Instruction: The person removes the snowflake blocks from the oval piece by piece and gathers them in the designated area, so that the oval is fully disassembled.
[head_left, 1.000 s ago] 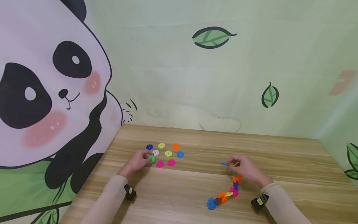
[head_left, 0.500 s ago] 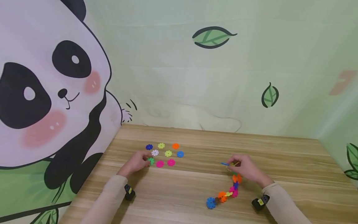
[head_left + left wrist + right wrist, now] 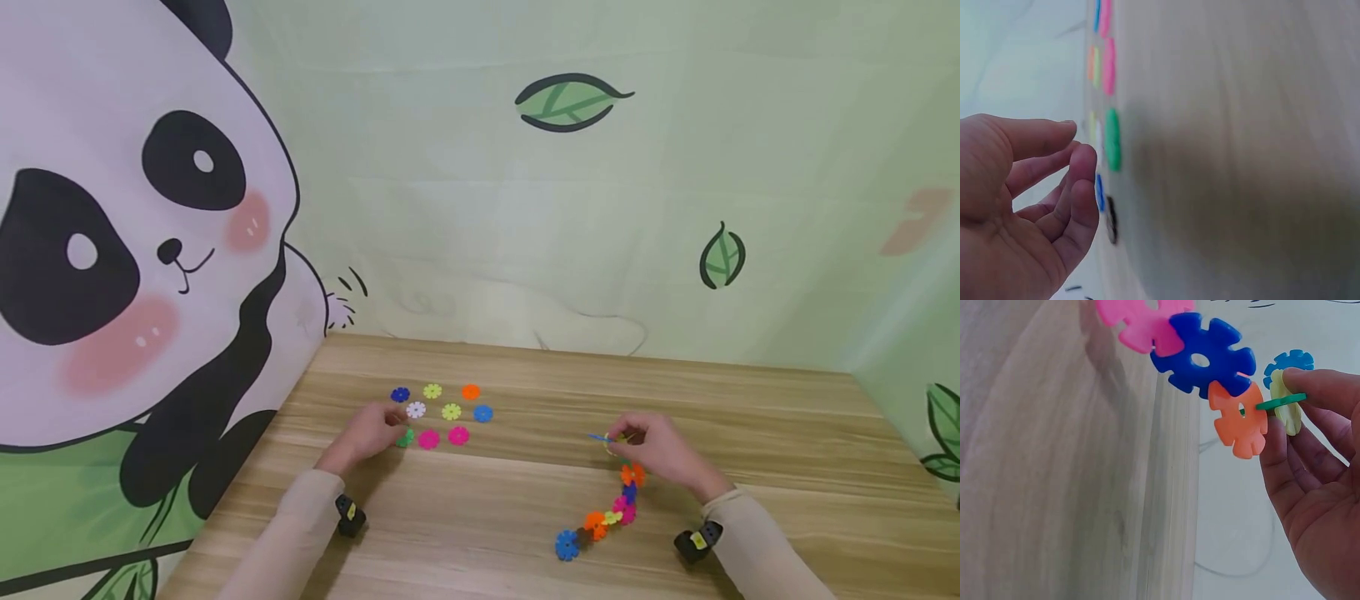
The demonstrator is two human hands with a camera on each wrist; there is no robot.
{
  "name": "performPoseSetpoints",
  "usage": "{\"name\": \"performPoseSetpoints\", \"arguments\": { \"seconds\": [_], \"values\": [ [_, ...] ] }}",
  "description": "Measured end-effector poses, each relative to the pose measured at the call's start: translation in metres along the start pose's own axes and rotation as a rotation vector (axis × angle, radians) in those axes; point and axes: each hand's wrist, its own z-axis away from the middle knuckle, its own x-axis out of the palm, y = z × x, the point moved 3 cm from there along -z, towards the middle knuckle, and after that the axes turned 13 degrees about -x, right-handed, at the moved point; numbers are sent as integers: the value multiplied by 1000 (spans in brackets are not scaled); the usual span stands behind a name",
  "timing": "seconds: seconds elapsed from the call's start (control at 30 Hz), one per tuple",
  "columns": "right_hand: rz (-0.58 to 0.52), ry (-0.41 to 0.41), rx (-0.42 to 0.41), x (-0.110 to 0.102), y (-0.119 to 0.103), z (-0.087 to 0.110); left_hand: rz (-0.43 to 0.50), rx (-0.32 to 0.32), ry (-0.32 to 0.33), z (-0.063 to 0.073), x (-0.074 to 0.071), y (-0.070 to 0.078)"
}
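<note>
The left hand (image 3: 372,429) has no disc in its grip that I can see. Its finger tips bend in close to the thumb; I can't tell if they touch. It is right by the green disc (image 3: 1113,139), which looks flat on the bench (image 3: 465,517).

Well to the right of the green disc, the right hand (image 3: 654,447) has its grip pinched on a pale yellow disc (image 3: 1294,419) near one end of the chain (image 3: 625,507). A blue disc (image 3: 1291,360) pokes out past the pinch. The other end of the chain is nearer the person than the green disc and seems to sit on the bench.

Just behind the green disc is a white disc (image 3: 416,410). A pink disc (image 3: 429,439) is close on its right, and a dark disc (image 3: 1112,220) is off to its left.

The green disc is thin, so fingers might slip and shove it into the pink disc. The chain could pop apart if the right hand tugs or twists, because little slots join it.
</note>
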Motion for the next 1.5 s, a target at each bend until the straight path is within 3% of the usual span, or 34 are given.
{"name": "performPoseSetpoints", "arguments": {
  "seconds": [0.2,0.47,0.67,0.93,1.27,1.5],
  "values": [
    [-13,-3,-2,0,1,0,45,-16,-38,2,7,34],
    [-12,-12,6,1,2,1,124,135,-100,2,34,85],
    [-4,-16,10,3,2,-1,185,241,-163,3,65,114],
    [-4,-28,18,4,-3,-5,200,277,-179,10,99,153],
    [24,-39,-6,6,-6,-9,253,357,-277,15,126,185],
    [27,-46,-26,9,-6,-11,250,395,-220,17,133,193]
  ]
}}
